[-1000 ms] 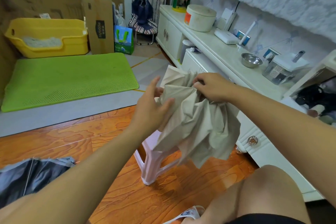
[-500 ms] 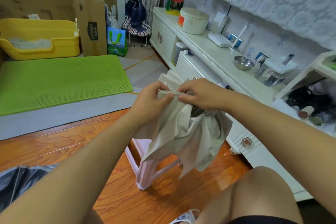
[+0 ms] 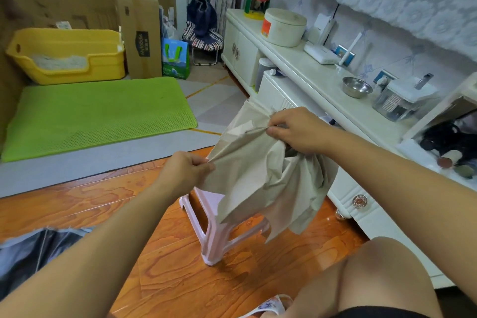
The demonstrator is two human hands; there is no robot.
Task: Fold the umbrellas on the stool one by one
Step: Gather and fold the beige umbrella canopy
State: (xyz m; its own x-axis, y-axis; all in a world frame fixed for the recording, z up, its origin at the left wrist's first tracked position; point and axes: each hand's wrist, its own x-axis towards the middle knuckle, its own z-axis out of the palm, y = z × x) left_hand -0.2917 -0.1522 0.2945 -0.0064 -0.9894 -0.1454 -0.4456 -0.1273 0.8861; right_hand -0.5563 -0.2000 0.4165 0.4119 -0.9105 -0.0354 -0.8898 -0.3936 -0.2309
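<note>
Left hand [image 3: 184, 171] pinches one beige flap and right hand [image 3: 296, 128] pinches the next, stretching the umbrella [image 3: 265, 175] taut above the pink stool [image 3: 214, 235]; best to keep that crease flat and even before wrapping.

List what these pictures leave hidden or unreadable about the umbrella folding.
All in the head view:
- Beige umbrella: shaft and handle hidden inside its bunched canopy, gripped by the right hand and pinched by the left hand.
- Pink stool: seat mostly covered by the hanging canopy, so anything left on it is unseen.
- Dark umbrella: cut off by the left edge and overlapped by the left forearm.
- Cardboard box: small print too blurred to read.
</note>
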